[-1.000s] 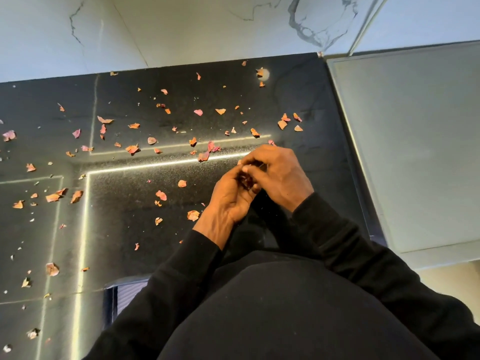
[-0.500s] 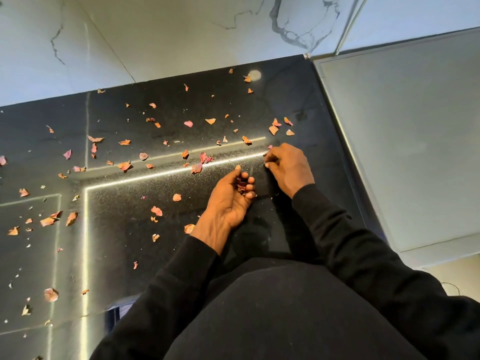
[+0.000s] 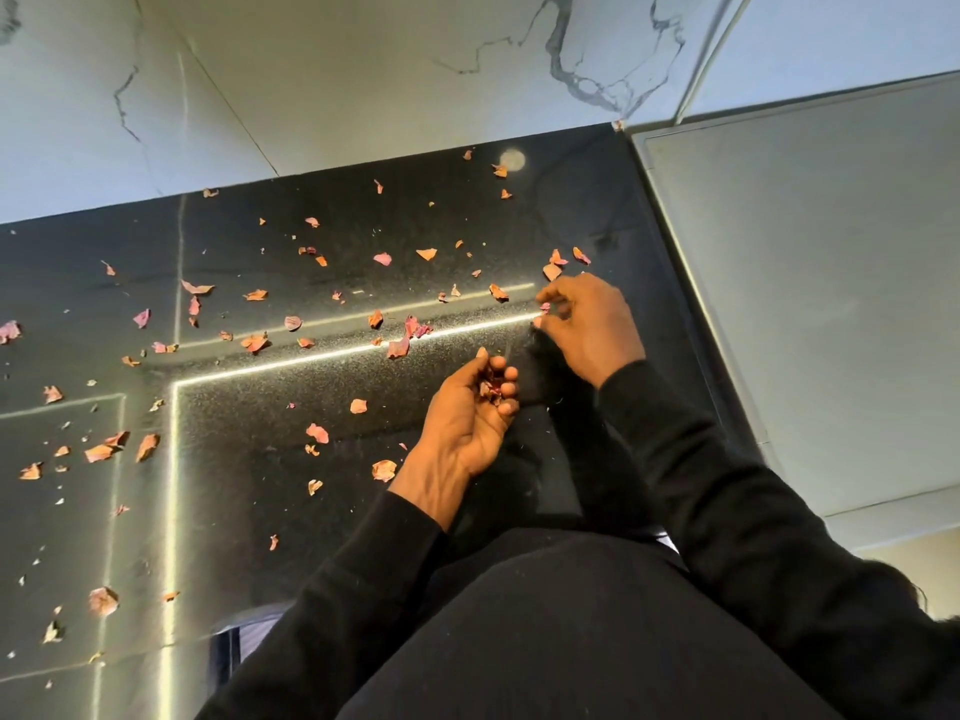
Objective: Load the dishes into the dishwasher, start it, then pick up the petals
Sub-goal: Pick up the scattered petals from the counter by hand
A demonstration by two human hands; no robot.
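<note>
Starting far out at nine o'clock: dried petals (image 3: 98, 452) strewn thick over the dark glossy surface (image 3: 234, 511), pink and orange, curled at the edges. Moving in toward the centre, more of the same, with a bigger petal (image 3: 384, 470) lying at eight o'clock of the left hand (image 3: 462, 423). Cupped palm-up, that hand, fingers curled loosely round a small heap of gathered petals (image 3: 491, 389), serving as the bowl. On to one o'clock of it: right hand (image 3: 589, 324) down at the surface, thumb and forefinger pinched on a pink scrap (image 3: 544, 306), remaining fingers bent above. Just beyond at eleven o'clock, a cluster of three petals (image 3: 551, 272), untouched. Further right at three o'clock, a pale grey panel (image 3: 805, 304), no petals seen on it. Handling, by the look: featherweight, dry, brittle, likely to crumble under a hard squeeze and to skitter off on a breath or a sweeping sleeve. Best taken by a lifted edge with a light fingertip pinch, or nudged together first and scooped; flat flecks probably needing a fingernail.
</note>
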